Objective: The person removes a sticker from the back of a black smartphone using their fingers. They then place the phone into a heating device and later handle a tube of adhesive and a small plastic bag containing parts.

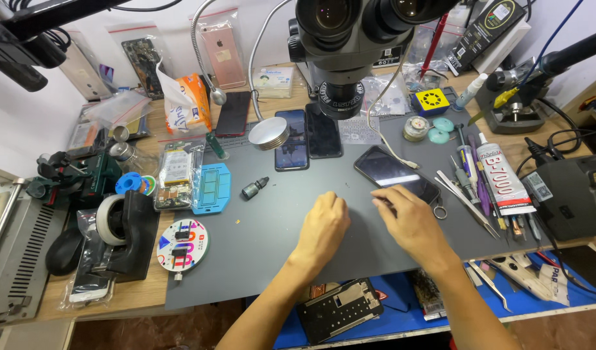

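While the left hand [322,223] was laid loosely curled and empty on the grey mat [259,259], the right hand [411,220] was set beside it, fingertips [379,197] pinched on the near edge of a dark phone [395,174] lying flat under the microscope [350,39].

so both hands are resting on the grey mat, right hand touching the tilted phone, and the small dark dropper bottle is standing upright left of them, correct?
Not quite: the head view shows the dropper bottle lying on its side, not upright. Otherwise right: left hand and right hand on the grey mat, right fingers at the phone.
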